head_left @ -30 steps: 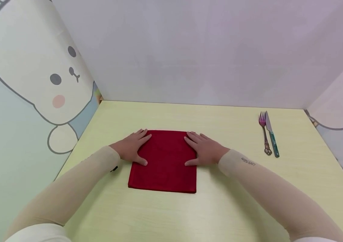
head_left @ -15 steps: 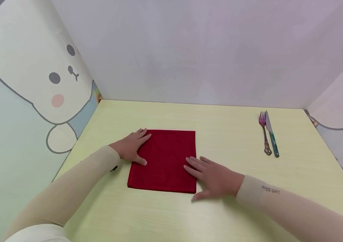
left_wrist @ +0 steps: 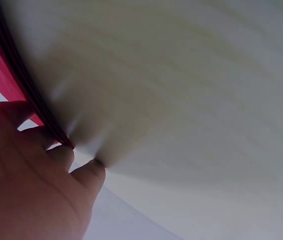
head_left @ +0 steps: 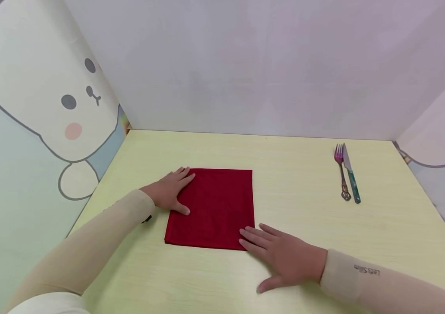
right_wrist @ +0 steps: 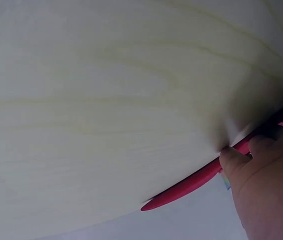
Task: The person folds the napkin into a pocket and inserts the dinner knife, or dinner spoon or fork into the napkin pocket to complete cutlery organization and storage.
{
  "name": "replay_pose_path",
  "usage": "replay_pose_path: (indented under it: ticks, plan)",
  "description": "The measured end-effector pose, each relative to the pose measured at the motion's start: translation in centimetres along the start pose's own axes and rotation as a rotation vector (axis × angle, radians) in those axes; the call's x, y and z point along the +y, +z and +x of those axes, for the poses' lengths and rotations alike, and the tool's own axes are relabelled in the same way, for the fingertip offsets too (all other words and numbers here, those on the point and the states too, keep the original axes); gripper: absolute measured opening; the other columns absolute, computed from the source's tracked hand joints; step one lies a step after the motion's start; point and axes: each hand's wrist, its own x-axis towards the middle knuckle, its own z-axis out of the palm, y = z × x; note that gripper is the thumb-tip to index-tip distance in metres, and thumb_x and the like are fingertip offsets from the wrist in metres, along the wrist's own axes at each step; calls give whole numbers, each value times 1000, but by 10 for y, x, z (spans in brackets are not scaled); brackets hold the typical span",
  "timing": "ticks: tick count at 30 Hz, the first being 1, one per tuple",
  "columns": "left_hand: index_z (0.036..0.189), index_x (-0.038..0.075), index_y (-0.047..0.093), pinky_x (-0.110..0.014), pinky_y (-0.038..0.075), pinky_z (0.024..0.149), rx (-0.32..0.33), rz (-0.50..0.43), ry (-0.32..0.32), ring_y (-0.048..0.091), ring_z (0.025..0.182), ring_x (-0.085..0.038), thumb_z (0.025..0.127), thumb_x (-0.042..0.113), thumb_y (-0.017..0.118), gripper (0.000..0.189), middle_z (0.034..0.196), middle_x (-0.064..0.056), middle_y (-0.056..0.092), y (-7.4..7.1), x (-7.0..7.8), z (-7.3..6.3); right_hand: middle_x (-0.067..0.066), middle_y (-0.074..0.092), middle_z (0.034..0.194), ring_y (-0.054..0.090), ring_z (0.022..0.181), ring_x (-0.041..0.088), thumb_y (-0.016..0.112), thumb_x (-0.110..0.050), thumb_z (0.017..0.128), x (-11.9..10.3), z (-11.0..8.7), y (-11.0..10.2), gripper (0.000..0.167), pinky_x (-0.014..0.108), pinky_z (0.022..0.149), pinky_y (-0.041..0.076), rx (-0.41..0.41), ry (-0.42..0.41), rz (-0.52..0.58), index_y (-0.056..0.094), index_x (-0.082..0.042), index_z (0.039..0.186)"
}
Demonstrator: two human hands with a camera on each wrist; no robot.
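A red cloth napkin (head_left: 214, 205), folded into a flat square, lies on the pale wooden table (head_left: 297, 179). My left hand (head_left: 167, 190) rests on its left edge near the far corner, fingers spread and thumb over the cloth. In the left wrist view, stacked layers of the napkin (left_wrist: 24, 82) show along the edge beside my left fingers (left_wrist: 61, 156). At the near right corner, my right hand (head_left: 287, 257) lies flat with its fingertips on the cloth and its thumb out over the bare wood. The right wrist view shows the napkin's edge (right_wrist: 191, 182) by my right fingers (right_wrist: 234, 159).
A fork (head_left: 342, 172) and a green-handled knife (head_left: 351, 174) lie side by side at the back right of the table. Behind stands a plain pale wall (head_left: 261, 74). A wall with a cartoon animal (head_left: 65, 78) borders the left side.
My right hand has slid along the napkin's right edge from the far corner to the near corner. My left hand has stayed in place on the cloth.
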Motion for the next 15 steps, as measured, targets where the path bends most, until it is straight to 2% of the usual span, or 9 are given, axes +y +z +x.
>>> replay_pose_path:
  ticks: [3, 8, 12, 15]
  plan:
    - [167, 14, 14, -53, 17, 124, -1, -9, -11, -3, 157, -36, 77, 68, 79, 123, 173, -12, 3, 1, -2, 0, 12, 30, 167, 27, 153, 30, 42, -78, 95, 0, 0, 2, 97, 51, 120, 30, 13, -5, -21, 34, -7, 161]
    - [167, 16, 18, -54, 28, 120, 37, -20, -29, 0, 157, -35, 76, 69, 80, 122, 173, -10, 6, 2, 1, -2, 12, 28, 167, 25, 154, 30, 39, -79, 96, 1, 1, 4, 97, 50, 121, 29, -4, -2, -57, 32, -8, 162]
    - [166, 15, 19, -54, 30, 119, 99, 7, -18, 5, 157, -38, 80, 61, 82, 117, 172, -13, 11, 4, 11, -14, 10, 28, 168, 23, 155, 31, 37, -77, 98, 7, 6, 1, 91, 51, 121, 27, -47, 27, -49, 34, -13, 162]
    - [166, 14, 22, -54, 31, 119, 117, 16, 9, 9, 156, -40, 81, 56, 84, 113, 171, -14, 14, 8, 21, -27, 8, 25, 169, 19, 156, 32, 38, -72, 100, 20, 15, -5, 81, 51, 123, 23, -94, 105, -10, 34, -20, 163]
